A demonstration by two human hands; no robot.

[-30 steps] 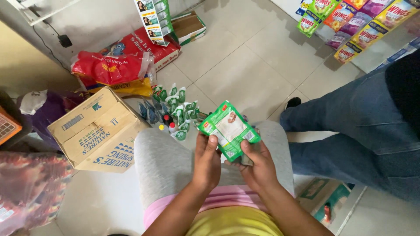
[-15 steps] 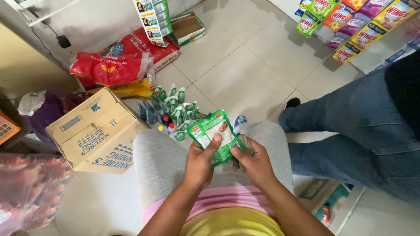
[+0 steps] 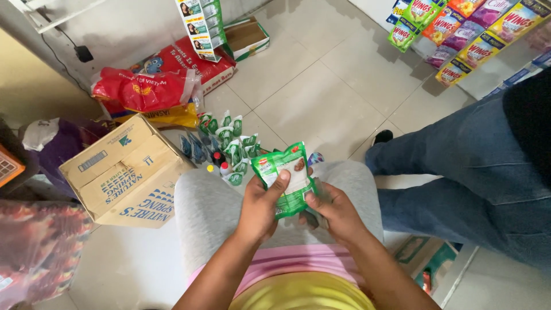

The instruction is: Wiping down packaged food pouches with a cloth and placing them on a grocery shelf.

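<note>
the person sits with grey soft-knit trousers across the lap, and both hands meet just above the knees. the left hand [image 3: 259, 208] grips a green sachet pack [image 3: 287, 178], thumb pressed flat on its glossy front and fingers curled behind. the pack is a thin, crinkled plastic rectangle with a pale panel in the middle, tilted a little to the left. the right hand [image 3: 337, 211] is partly closed at the pack's lower right corner, thumb on the front edge; what its fingers pinch underneath cannot be told.

beyond the knees, a loose heap of small green and white sachets [image 3: 229, 138] lies on the smooth pale floor tiles [image 3: 321, 97], with a few small bottles among them. just to the left stands a cardboard box [image 3: 123, 172], corrugated, flaps shut, its corner close to the person's left thigh. behind it lean slick red sacks [image 3: 143, 89]. to the right, another person's leg in blue denim [image 3: 470, 166] stands just beside the right knee, closing that side. the widest open stretch of tile lies ahead, past the sachets. strips of bright packets [image 3: 459, 28] hang at the upper right.
</note>
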